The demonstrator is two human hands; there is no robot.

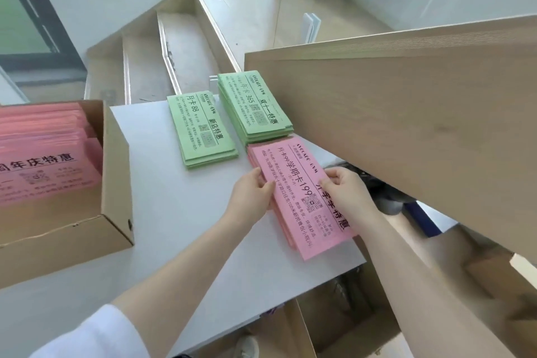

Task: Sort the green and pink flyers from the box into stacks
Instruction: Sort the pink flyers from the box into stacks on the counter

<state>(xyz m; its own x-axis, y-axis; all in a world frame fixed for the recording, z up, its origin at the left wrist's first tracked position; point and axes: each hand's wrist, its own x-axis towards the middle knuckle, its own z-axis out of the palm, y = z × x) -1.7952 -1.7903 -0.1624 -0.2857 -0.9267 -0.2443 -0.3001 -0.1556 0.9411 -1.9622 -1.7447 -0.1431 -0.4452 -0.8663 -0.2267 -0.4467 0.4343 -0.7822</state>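
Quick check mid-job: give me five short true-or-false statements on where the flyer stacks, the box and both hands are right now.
1. Two green paper flyer stacks lie on the white table. True.
2. Both hands hold the pink flyer stack. True: left hand, right hand.
3. The brown cardboard box holds green flyers. False: pink ones show.
4. The pink stack lies left of the box. False: right.
5. The right hand is idle. False: its grip is on the stack's edge.
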